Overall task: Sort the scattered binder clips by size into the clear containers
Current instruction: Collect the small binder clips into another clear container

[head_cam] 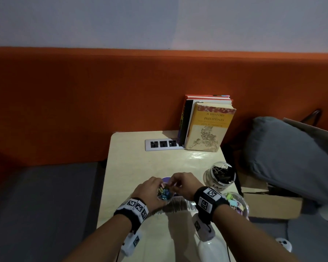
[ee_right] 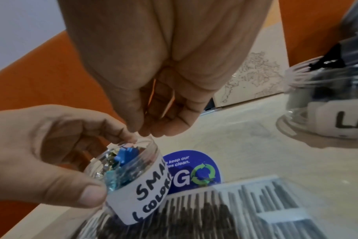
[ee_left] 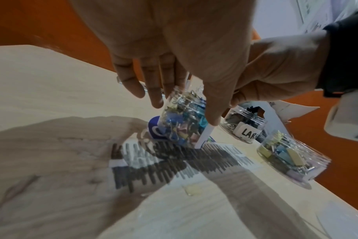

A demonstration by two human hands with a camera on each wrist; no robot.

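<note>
My left hand (head_cam: 159, 190) grips a small clear jar (ee_right: 133, 177) just above the table, tilted, thumb on one side and fingers on the other. Its white label reads "SMA… COLOR…", and it holds several small coloured binder clips (ee_left: 180, 127). My right hand (ee_right: 141, 132) hovers right over the jar's open mouth, fingertips bunched. They seem to pinch a small pale pink clip (head_cam: 176, 184), mostly hidden. A clear jar labelled "LAR…" (head_cam: 220, 176) holds black clips. A third jar (ee_left: 292, 158) holds pastel clips and stands by the table's right edge.
A round blue "GO" sticker (ee_right: 194, 171) and a striped grey patch (ee_right: 235, 210) lie on the pale table (head_cam: 140, 167) under the hands. Books (head_cam: 204, 125) and an outlet strip (head_cam: 163, 144) stand at the back. A grey cushion (head_cam: 284, 157) and a cardboard box (head_cam: 269, 205) sit right of the table.
</note>
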